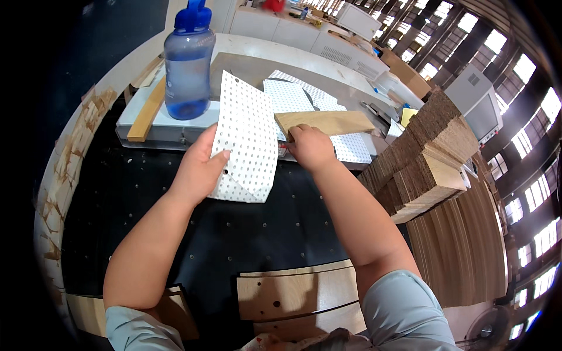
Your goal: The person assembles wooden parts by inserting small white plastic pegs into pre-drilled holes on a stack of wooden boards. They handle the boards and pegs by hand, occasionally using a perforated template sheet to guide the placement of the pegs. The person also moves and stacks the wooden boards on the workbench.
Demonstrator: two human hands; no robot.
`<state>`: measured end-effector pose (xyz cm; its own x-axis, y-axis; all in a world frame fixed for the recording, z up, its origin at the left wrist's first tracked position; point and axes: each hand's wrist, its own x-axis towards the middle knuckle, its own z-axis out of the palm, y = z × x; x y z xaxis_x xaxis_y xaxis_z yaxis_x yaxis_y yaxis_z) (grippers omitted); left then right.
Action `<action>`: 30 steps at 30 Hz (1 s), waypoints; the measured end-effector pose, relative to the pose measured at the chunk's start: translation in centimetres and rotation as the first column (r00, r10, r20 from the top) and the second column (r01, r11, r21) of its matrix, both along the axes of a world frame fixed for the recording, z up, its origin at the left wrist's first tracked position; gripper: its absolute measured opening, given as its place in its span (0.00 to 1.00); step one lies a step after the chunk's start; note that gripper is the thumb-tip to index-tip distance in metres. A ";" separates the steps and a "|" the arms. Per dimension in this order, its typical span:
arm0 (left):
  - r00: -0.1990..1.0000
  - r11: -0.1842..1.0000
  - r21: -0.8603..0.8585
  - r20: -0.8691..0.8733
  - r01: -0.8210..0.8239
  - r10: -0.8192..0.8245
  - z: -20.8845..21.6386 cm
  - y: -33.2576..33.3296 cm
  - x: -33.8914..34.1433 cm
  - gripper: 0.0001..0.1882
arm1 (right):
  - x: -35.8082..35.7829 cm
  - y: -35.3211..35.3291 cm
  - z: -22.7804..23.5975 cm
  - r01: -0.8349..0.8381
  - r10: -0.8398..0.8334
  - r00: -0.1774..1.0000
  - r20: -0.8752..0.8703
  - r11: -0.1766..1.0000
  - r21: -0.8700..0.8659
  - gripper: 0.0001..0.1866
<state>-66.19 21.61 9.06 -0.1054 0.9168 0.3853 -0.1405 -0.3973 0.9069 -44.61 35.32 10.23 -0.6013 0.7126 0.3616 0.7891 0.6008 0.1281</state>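
My left hand [199, 169] grips the lower left edge of a white sheet [249, 128] printed with rows of small dark marks, thumb in front. The sheet stands tilted up and bows slightly. Right of it, my right hand [313, 149] is closed, fingers curled down by the near edge of a pale wooden strip [336, 121]. Something small and red shows at its fingertips, too little to name. Under and behind the strip lie more patterned white sheets [287, 96].
A blue-capped water bottle [188, 76] stands at the back left beside a narrow wooden strip [147, 114]. Stacked boards [424, 152] rise at the right. Nearer me, wooden panels with holes [298, 295] lie on the black studded surface [252, 234]. Monitors stand farther off.
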 end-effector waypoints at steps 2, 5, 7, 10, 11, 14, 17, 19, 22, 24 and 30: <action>0.975 0.993 0.002 -0.189 -0.117 0.116 -0.2 1.1 -0.1 0.25 | -0.4 0.3 0.3 0.022 -0.021 0.997 0.068 1.000 -0.021 0.09; 0.926 0.980 -0.026 -0.333 -0.198 0.178 0.3 2.2 -0.3 0.26 | -0.5 0.4 0.4 0.015 -0.014 0.997 0.074 1.000 -0.020 0.09; 0.940 0.978 -0.002 -0.276 -0.209 0.200 0.2 3.0 0.1 0.25 | -0.2 0.6 0.3 -0.013 0.011 0.995 0.096 1.000 0.018 0.08; 0.953 0.974 0.020 -0.199 -0.228 0.227 0.8 3.9 1.0 0.25 | 0.0 0.8 -0.4 -0.027 0.019 0.993 0.119 0.998 0.062 0.08; 0.956 0.972 0.026 -0.175 -0.235 0.236 1.1 4.3 1.2 0.24 | 0.1 0.9 -0.6 -0.027 0.018 0.992 0.123 0.997 0.075 0.08; 0.938 0.951 0.048 -0.155 -0.305 0.309 1.2 6.2 1.2 0.24 | 0.7 0.7 -1.0 -0.118 0.111 0.993 0.050 0.979 0.167 0.07; 0.935 0.932 -0.089 -0.087 -0.350 0.343 1.4 7.1 1.7 0.24 | 1.0 0.4 -0.8 -0.138 0.149 0.988 -0.034 0.965 0.222 0.07; 0.949 0.941 -0.132 0.013 -0.312 0.316 1.0 7.7 1.9 0.25 | 1.1 0.3 -0.2 -0.140 0.155 0.987 -0.038 0.955 0.262 0.07; 0.960 0.943 -0.221 0.069 -0.250 0.271 0.4 8.4 2.7 0.25 | 1.3 0.3 -0.3 -0.133 0.151 0.988 -0.044 0.952 0.276 0.08; 0.964 0.935 -0.265 0.057 -0.234 0.258 0.2 8.9 3.0 0.25 | 1.6 0.3 -0.6 -0.135 0.158 0.986 -0.056 0.949 0.286 0.08; 0.908 0.907 -0.204 -0.287 -0.369 0.305 0.2 9.3 1.4 0.25 | 1.8 0.0 -0.6 -0.154 0.192 0.978 -0.086 0.930 0.333 0.08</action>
